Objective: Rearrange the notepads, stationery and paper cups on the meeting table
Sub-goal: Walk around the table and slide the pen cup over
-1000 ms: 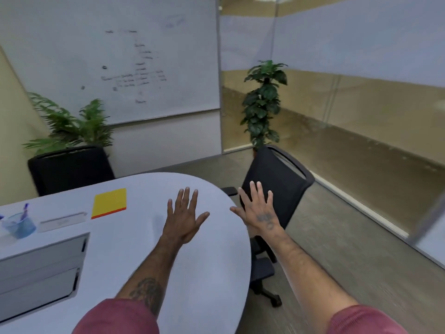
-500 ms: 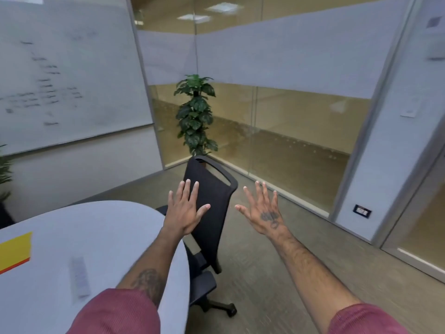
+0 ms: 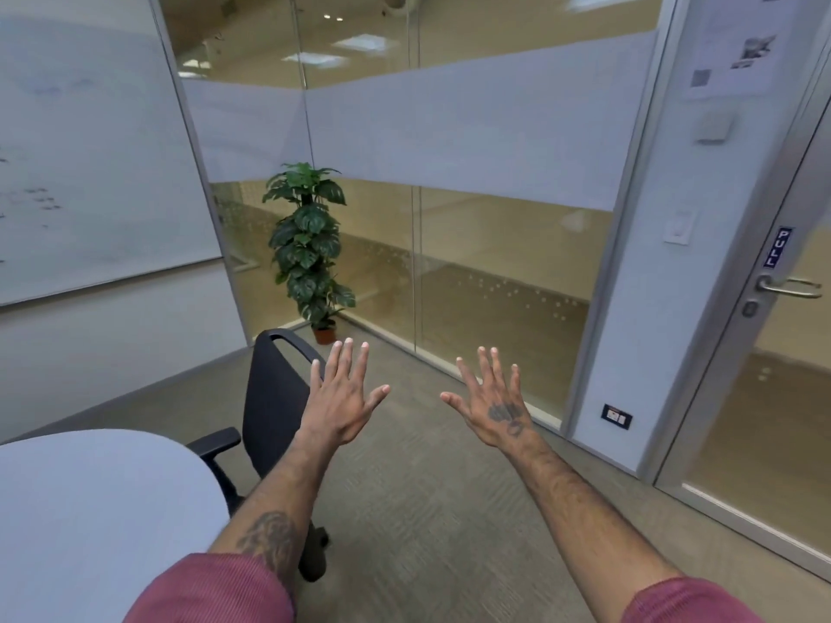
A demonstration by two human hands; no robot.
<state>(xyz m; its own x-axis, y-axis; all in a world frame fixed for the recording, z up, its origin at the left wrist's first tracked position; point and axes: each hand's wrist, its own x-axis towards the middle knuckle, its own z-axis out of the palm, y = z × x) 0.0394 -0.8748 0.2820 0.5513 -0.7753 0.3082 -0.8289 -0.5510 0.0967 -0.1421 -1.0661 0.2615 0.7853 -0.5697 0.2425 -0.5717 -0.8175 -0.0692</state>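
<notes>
My left hand [image 3: 342,397] and my right hand [image 3: 493,403] are held out in front of me, palms down, fingers spread, holding nothing. Both hover over the carpet, to the right of the white meeting table [image 3: 90,510], whose rounded end shows at the lower left. No notepad, stationery or paper cup is in view; the visible part of the tabletop is bare.
A black office chair [image 3: 274,406] stands at the table's end, just left of my left hand. A potted plant [image 3: 308,249] is in the corner by the glass walls. A glass door with a handle [image 3: 787,287] is at the right. A whiteboard [image 3: 90,164] hangs at the left.
My view has swung to the right: the yellow notepad, pen cup and laptop have left the frame and the door has come in. Both hands stay spread and empty.
</notes>
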